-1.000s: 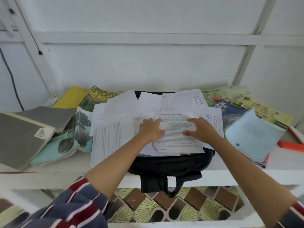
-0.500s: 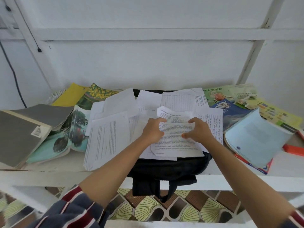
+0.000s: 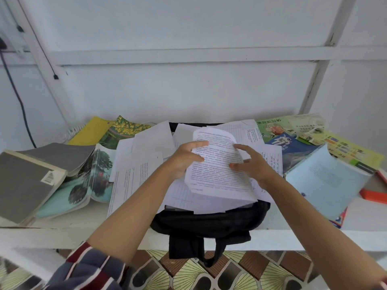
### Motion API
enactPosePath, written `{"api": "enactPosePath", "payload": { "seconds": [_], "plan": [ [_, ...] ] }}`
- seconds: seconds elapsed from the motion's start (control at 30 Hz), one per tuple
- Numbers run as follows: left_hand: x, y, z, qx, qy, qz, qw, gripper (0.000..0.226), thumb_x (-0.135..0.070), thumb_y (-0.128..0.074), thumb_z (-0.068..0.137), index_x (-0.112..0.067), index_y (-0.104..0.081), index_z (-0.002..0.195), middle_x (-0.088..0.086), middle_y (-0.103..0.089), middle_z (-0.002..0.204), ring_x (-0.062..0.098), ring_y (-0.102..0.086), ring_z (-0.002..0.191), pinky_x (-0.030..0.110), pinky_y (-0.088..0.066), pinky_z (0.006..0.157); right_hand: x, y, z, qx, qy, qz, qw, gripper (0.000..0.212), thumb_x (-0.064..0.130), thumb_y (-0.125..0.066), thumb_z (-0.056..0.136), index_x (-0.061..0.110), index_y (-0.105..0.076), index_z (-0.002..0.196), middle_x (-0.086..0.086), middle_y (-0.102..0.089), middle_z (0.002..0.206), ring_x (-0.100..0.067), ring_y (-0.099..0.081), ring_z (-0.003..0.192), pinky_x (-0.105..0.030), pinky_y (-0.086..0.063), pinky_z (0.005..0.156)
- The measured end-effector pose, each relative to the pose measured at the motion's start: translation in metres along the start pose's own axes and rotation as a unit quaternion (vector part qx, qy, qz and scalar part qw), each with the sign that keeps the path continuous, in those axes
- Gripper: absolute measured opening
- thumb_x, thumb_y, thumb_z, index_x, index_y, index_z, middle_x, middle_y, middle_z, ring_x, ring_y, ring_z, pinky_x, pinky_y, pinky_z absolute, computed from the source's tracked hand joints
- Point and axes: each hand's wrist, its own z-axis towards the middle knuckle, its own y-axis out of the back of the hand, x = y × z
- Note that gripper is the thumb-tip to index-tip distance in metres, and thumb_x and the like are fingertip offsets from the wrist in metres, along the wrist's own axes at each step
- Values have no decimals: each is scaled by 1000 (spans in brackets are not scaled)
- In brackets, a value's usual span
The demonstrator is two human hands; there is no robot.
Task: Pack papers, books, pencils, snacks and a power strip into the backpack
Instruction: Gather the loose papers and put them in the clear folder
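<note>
A printed sheet of paper (image 3: 217, 170) is lifted and curled above the black backpack (image 3: 209, 222), which lies on the white shelf. My left hand (image 3: 184, 160) grips the sheet's left edge, thumb on top. My right hand (image 3: 253, 164) holds its right edge, fingers spread on the print. More loose papers (image 3: 136, 172) lie spread over and beside the backpack. Books sit on both sides: a grey book (image 3: 25, 178) and a tree-cover book (image 3: 88, 181) on the left, a pale blue booklet (image 3: 326, 181) on the right.
Yellow and flower-cover books (image 3: 117, 130) lean at the back left. Colourful books and leaflets (image 3: 293, 135) lie at the back right, with an orange object (image 3: 372, 195) at the far right edge. A black cable (image 3: 18, 97) hangs on the left wall. Patterned floor shows below the shelf.
Both hands went from pressing the printed sheet flat to gripping its sides and lifting it; the sheet now curls upward above the pile.
</note>
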Motion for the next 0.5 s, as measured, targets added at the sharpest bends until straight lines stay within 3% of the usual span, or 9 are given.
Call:
{"api": "enactPosePath", "payload": {
  "seconds": [0.1, 0.2, 0.3, 0.5],
  "plan": [
    [7, 16, 1, -64, 9, 148, 987, 51, 7, -59, 85, -11, -50, 132, 6, -49, 134, 20, -48, 117, 20, -41, 85, 1, -12, -1, -15, -9, -16, 1000, 57, 3, -72, 77, 19, -51, 128, -10, -49, 113, -25, -49, 101, -30, -39, 81],
    [23, 26, 1, -104, 35, 232, 967, 57, 4, -62, 84, -7, -44, 136, 14, -43, 139, 26, -45, 125, 24, -38, 92, -6, -31, 0, -25, -23, -36, 999, 58, -2, -71, 77, 12, -49, 129, -16, -53, 124, -27, -54, 108, -30, -45, 86],
    [35, 23, -1, -111, 67, 354, 926, 59, -10, -61, 88, -13, -35, 141, 17, -32, 143, 30, -34, 132, 31, -33, 105, -10, -48, -2, -69, 1, -184, 980, 58, 5, -66, 83, 8, -42, 135, -12, -44, 134, -26, -50, 117, -21, -39, 87],
    [44, 4, -5, -116, 80, 446, 884, 49, -12, -48, 93, -14, -32, 139, 17, -33, 138, 32, -28, 129, 34, -33, 102, -3, -64, -7, -87, -43, -371, 924, 41, 16, -52, 90, 9, -42, 129, -17, -38, 126, -33, -44, 113, -34, -41, 81]
  ]
}}
